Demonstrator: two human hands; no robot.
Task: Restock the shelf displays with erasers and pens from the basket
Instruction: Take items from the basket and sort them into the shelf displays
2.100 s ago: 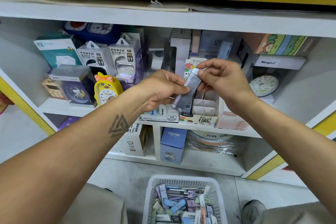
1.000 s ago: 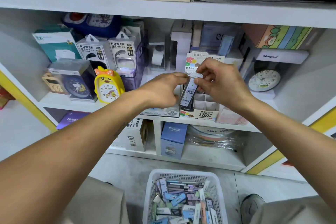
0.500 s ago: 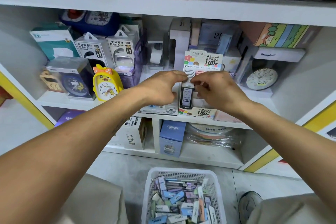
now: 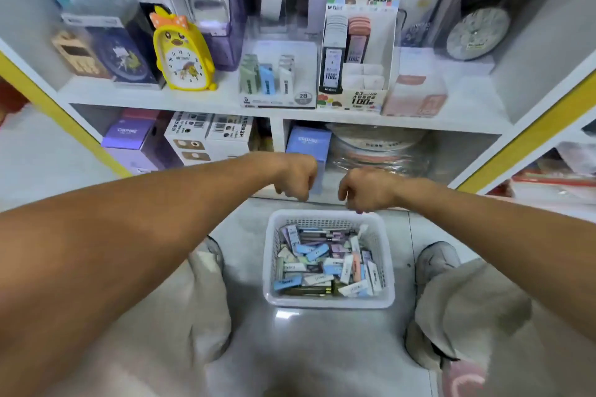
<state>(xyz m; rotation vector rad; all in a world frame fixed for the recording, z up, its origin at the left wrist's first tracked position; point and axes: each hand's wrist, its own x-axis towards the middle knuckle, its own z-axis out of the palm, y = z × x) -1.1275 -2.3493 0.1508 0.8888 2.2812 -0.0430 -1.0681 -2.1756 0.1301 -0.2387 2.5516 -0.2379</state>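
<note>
Head view: the left hand [image 4: 298, 179] and right hand [image 4: 362, 188] hang side by side above the far rim of the white basket [image 4: 329, 300], fingers loosely curled downward, holding nothing. The basket stands on the floor between the person's knees and holds mixed erasers and pens [image 4: 322, 263]. On the middle shelf [image 4: 193, 100], near its front edge, a lead-refill display box [image 4: 354, 97] holds a dark pack [image 4: 332, 64] upright in its left slot. An eraser tray [image 4: 280, 74] stands just left of the box.
</note>
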